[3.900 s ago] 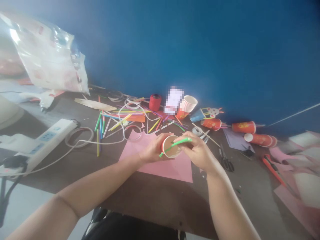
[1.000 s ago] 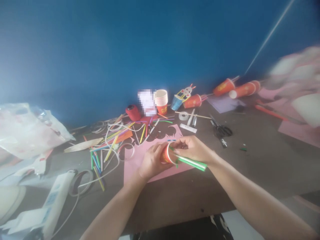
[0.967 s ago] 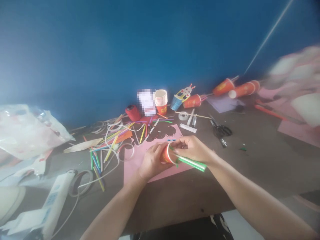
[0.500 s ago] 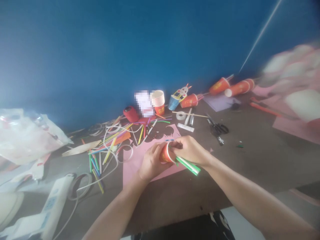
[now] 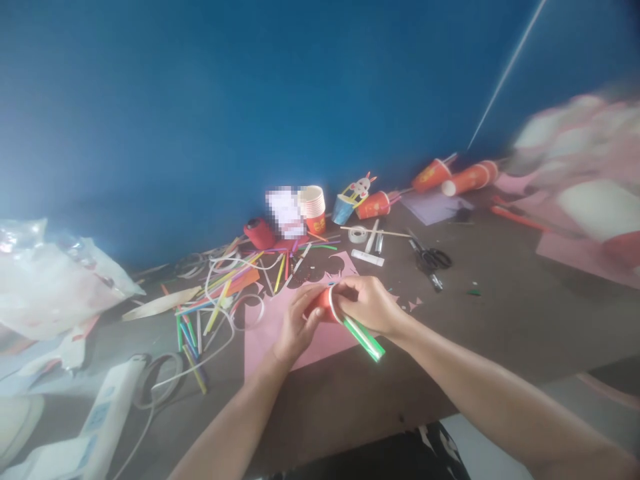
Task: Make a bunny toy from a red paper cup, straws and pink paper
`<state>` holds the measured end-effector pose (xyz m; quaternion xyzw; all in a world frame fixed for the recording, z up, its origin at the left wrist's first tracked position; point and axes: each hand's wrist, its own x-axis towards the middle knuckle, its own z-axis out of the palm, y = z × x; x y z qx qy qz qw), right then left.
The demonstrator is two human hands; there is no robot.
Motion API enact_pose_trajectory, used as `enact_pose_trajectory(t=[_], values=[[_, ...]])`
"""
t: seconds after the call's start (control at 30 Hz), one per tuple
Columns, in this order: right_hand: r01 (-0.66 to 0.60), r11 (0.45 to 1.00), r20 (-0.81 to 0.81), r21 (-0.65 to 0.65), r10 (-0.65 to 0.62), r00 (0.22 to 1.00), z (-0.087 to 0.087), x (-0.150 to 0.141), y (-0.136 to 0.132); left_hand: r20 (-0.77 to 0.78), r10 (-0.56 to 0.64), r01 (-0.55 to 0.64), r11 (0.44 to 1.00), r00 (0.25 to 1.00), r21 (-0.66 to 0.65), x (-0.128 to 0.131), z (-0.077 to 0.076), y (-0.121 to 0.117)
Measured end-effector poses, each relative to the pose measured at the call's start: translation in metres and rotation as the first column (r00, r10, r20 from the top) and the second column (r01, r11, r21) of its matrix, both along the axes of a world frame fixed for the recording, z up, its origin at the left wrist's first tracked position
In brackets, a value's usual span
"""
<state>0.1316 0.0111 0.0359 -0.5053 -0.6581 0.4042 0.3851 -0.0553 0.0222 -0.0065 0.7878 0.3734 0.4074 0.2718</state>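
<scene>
A red paper cup [image 5: 329, 305] lies on its side between my hands, its white-rimmed mouth turned to the right. My left hand [image 5: 300, 327] is wrapped round the cup's outside from the left. At the mouth, the fingers of my right hand [image 5: 367, 303] are bent over the rim, and the fingertips are hidden inside or behind it. Green straws [image 5: 366, 339] stick out of the mouth toward the lower right, passing just under my right hand. Below the cup is a pink paper sheet [image 5: 270, 350] with curved pieces cut from its far edge.
Scissors [image 5: 430, 257], a tape roll [image 5: 358, 234] and a glue tube [image 5: 367, 257] lie beyond my right hand. Stacked cups [image 5: 314, 210] stand at the back. Loose straws, a white cable [image 5: 233, 320] and a power strip [image 5: 107, 407] spread on the left.
The cup has turned slightly and the straws in it now point more steeply downward. My left thumb shows along the cup's side. The whole view has shifted a little.
</scene>
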Motion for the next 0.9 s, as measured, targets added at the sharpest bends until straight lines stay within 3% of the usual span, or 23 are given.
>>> enact_pose_trajectory(t=[0.17,0.4,0.73,0.9], values=[[-0.063,0.998,-0.054,-0.013,0.062,0.997,-0.002,-0.005,-0.002,0.194,0.091,-0.052,0.979,0.977,-0.197,0.004,0.002,0.001],[-0.07,0.997,-0.155,-0.046,0.062,0.986,-0.015,-0.011,-0.002,0.401,0.141,0.05,0.902,0.905,-0.43,0.003,-0.001,0.001],[-0.053,0.997,-0.154,-0.061,0.043,0.987,-0.019,-0.012,-0.001,0.505,0.111,0.19,0.841,0.856,-0.506,0.006,-0.003,0.0],[-0.05,0.995,-0.142,-0.088,0.037,0.989,-0.021,-0.011,-0.002,0.476,0.098,0.182,0.842,0.874,-0.507,0.005,-0.002,0.0]])
